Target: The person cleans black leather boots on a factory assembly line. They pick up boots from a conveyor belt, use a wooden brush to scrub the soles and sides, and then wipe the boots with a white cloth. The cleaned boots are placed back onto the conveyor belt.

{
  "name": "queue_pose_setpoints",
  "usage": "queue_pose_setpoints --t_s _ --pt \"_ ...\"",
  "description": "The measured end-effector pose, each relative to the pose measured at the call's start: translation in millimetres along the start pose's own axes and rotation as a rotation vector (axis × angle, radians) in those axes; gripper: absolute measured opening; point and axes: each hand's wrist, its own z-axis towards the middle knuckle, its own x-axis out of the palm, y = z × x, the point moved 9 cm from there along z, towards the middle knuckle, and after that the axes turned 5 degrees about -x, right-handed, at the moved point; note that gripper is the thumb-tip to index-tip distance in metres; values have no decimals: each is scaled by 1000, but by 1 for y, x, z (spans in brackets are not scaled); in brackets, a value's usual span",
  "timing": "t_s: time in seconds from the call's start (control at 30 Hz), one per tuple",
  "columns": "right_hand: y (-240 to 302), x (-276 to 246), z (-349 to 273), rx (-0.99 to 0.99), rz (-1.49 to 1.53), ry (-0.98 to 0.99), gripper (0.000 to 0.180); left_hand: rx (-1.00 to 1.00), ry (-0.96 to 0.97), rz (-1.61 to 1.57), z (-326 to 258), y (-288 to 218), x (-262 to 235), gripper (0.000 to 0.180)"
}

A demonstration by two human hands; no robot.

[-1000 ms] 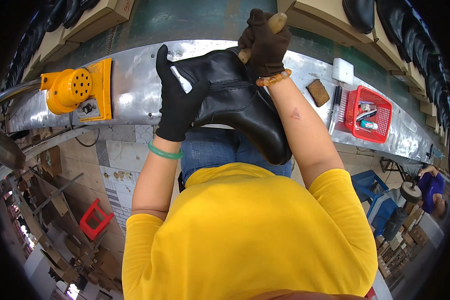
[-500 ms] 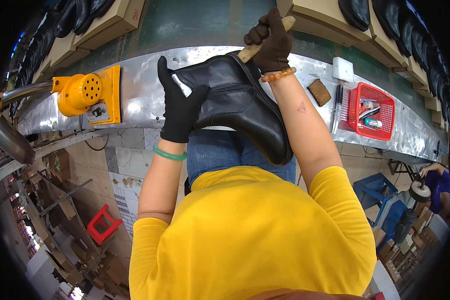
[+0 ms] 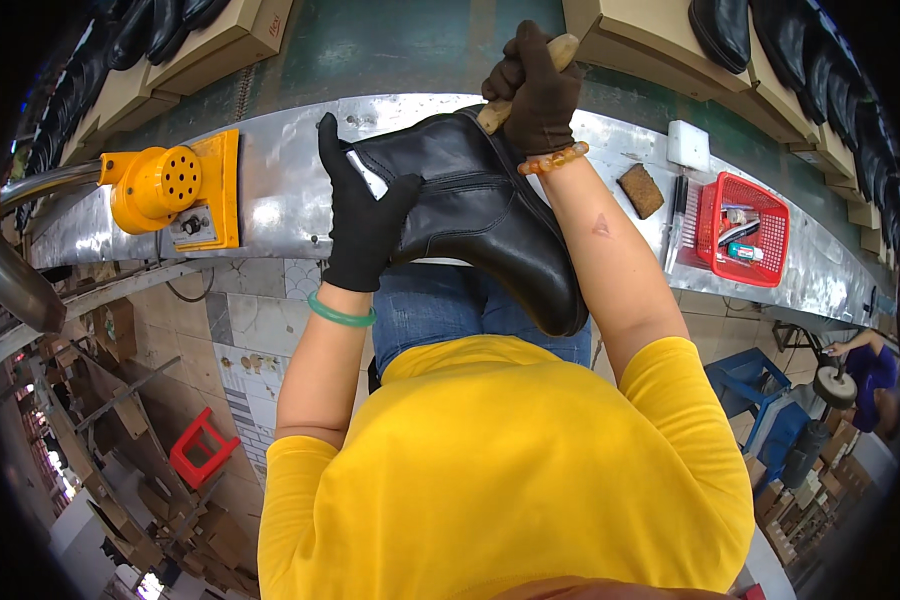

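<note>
Black ankle boot (image 3: pixel 480 215): smooth leather, soft gloss. Left hand (image 3: pixel 362 215) in black knit cloth glove, matt; right hand (image 3: pixel 535 85) in brown cloth glove, gripping pale wooden handle (image 3: pixel 560 50) (tool head hidden). Workbench (image 3: pixel 270 200): dented sheet metal, shiny. Red basket (image 3: pixel 742 230): plastic mesh. Yellow motor housing (image 3: pixel 155 185): painted metal, semi-gloss. Brown sponge block (image 3: pixel 640 190): rough. Cardboard boxes (image 3: pixel 630 35): matt.

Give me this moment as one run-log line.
left hand: gloved, holding black boot at its opening | right hand: gloved, gripping wooden handle against boot | boot over lap at metal bench
</note>
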Motion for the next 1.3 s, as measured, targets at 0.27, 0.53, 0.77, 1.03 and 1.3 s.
queue_pose_setpoints --t_s 0.27,0.53,0.77,1.03,1.3 --pt "-1 17 -3 -49 -92 54 21 43 4 24 3 -3 1 96" --pt "5 37 -7 -351 -496 254 24 148 -18 105 1 0 -2 96" --pt "-17 -25 15 81 189 -18 20 84 5 -1 1 -6 3 101" --pt "75 -94 -34 -11 -571 71 26 367 8 204 -37 -80 19 100" --pt "74 -117 -68 -143 -973 127 35 476 49 234 -60 -113 39 100"
